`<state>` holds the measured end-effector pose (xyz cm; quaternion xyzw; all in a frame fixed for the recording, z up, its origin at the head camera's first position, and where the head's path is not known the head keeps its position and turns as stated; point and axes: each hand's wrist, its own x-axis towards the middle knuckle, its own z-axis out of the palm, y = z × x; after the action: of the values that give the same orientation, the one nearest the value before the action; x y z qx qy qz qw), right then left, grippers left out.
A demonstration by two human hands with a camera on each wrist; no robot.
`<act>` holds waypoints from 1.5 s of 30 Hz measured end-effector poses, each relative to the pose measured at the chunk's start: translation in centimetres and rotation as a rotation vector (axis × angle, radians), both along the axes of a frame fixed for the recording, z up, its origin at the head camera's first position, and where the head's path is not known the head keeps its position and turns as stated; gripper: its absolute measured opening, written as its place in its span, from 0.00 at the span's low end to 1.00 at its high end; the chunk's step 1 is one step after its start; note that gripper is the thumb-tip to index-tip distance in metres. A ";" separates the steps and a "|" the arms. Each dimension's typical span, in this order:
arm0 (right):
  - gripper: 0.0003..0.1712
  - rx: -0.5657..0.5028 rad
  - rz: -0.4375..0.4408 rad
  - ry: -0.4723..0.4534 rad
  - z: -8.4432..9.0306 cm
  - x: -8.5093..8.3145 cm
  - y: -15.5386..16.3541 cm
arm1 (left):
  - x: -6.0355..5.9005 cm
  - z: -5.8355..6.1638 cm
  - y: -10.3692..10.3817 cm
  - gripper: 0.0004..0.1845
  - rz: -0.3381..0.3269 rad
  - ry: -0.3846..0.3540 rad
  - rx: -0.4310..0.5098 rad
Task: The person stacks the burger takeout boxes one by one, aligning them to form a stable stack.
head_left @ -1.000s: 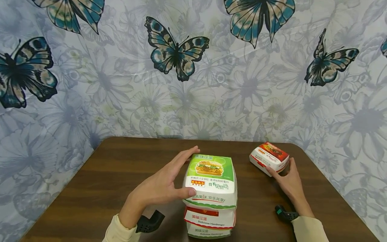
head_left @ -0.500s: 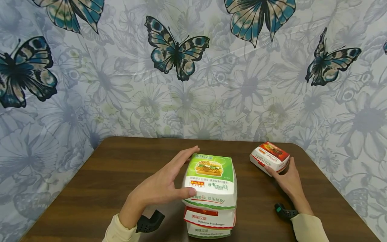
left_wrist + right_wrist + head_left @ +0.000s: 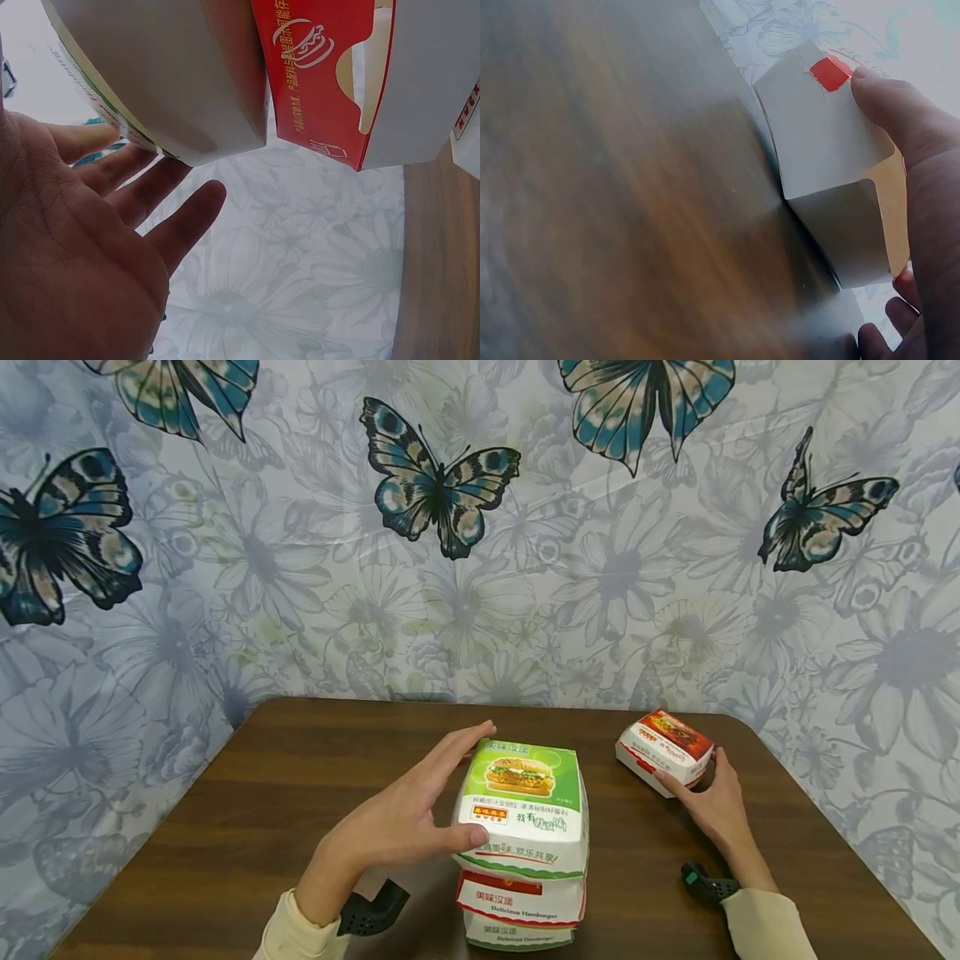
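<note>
Hamburger cartons are stacked near the table's front: a green and white carton (image 3: 528,785) on top, a red-edged one (image 3: 517,906) below, a green-edged one (image 3: 517,937) at the bottom. My left hand (image 3: 393,822) spreads at the top carton's left side, thumb at its near face, fingers fairly straight towards its far corner. In the left wrist view, fingertips pass behind that carton's edge (image 3: 180,90). Further right, my right hand (image 3: 712,806) holds a red and white hamburger carton (image 3: 666,750) between thumb and fingers. Its white side (image 3: 825,142) shows in the right wrist view.
The brown wooden table (image 3: 300,777) has rounded far corners. Behind it hangs a floral cloth (image 3: 480,610) printed with butterflies. Dark wrist devices sit at both cuffs, one by the left sleeve (image 3: 371,910).
The right hand and its red and white carton have shifted very slightly left. The left hand and the stack stay in place.
</note>
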<state>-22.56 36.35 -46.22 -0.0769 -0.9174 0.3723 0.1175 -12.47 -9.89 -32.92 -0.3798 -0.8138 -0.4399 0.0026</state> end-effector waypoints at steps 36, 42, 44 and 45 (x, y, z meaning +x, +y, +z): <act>0.68 -0.062 -0.005 0.107 0.0 0.6 -0.3 | 0.2 0.2 -0.1 0.51 0.007 -0.007 0.002; 0.68 -0.105 -0.010 0.117 0.1 0.8 -0.5 | 0.2 0.2 -0.2 0.51 0.009 0.001 0.002; 0.68 -0.109 -0.013 0.116 0.2 0.9 -0.5 | 0.2 0.2 -0.2 0.51 0.011 0.002 0.002; 0.68 -0.109 -0.014 0.117 0.2 0.9 -0.5 | 0.2 0.2 -0.3 0.51 0.013 0.001 0.002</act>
<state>-21.66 35.82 -45.99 -0.0678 -0.8868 0.4248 0.1689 -12.24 -10.15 -32.68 -0.3747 -0.8158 -0.4404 0.0065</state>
